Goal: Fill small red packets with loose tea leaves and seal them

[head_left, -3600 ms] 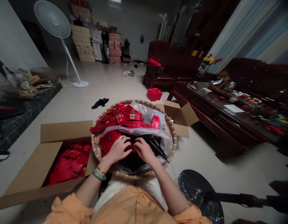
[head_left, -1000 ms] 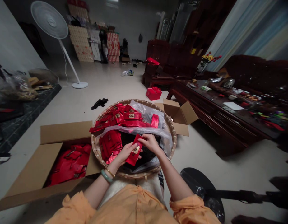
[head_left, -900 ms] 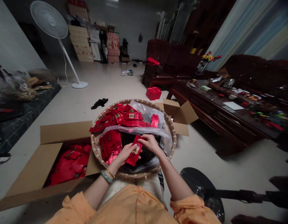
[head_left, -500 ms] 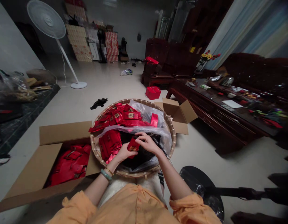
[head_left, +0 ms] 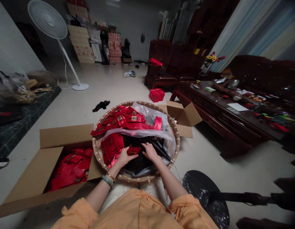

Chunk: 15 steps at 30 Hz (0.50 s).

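Observation:
Between the thumb and fingers of my left hand (head_left: 125, 157) is a small red packet (head_left: 133, 150) with gold print, tilted over a dark, loose heap (head_left: 135, 165) that looks like tea leaves. My right hand (head_left: 151, 152) is just right of the packet, fingers curled down at the heap; their tips are hard to see. A black two-armed tool with a cord (head_left: 163, 150) lies beside that hand. Both hands are inside a round bamboo basket (head_left: 178, 140) lined with clear plastic (head_left: 170, 135). Stacked red packets (head_left: 112, 144) lie left of the heap, with more red packets (head_left: 132, 118) behind.
An open cardboard box (head_left: 32, 178) of red packets stands at the left. Another open box (head_left: 182, 116) is behind the basket on the right, near a dark wooden table (head_left: 209, 117). A black round stool (head_left: 205, 197) is at the lower right; a white fan (head_left: 77, 76) stands farther back.
My right hand has left the red packet and moved right and down to the dark heap. The packet in my left hand has tipped and shifted slightly left.

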Tool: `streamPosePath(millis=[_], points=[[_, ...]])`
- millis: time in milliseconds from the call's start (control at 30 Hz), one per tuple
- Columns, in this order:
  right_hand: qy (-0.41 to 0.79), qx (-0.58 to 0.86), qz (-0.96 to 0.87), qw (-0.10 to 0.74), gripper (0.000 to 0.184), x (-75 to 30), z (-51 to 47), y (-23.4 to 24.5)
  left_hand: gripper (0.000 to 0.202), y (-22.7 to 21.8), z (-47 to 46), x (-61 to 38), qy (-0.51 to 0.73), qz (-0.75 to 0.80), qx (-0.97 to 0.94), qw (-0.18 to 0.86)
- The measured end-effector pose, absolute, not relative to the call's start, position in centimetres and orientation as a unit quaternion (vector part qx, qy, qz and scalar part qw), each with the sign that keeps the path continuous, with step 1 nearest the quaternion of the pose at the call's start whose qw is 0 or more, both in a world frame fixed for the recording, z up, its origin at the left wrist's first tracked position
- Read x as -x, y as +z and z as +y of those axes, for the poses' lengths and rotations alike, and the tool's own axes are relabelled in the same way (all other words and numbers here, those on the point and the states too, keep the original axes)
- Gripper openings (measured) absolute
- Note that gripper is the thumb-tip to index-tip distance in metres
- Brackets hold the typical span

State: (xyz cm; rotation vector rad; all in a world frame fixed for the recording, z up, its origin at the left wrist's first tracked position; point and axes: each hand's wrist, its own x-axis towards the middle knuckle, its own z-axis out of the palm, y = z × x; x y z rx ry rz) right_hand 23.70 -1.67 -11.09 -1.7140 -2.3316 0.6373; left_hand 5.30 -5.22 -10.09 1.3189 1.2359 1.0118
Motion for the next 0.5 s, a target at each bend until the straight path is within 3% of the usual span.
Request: streamPosePath(millis=[300, 500], points=[[0.205, 0.598, -0.77, 0.087, 0.036, -23.1, -1.1, -11.8, 0.061, -10.6, -4.7, -5.1, 0.454, 0.537, -0.62, 0.348], [0.287, 0.609, -0.716, 0.185, 0.026, -23.5, -1.1, -12.7, 0.045, -9.3, -5.0, -4.1, 0.393, 0.482, -0.754, 0.21]])
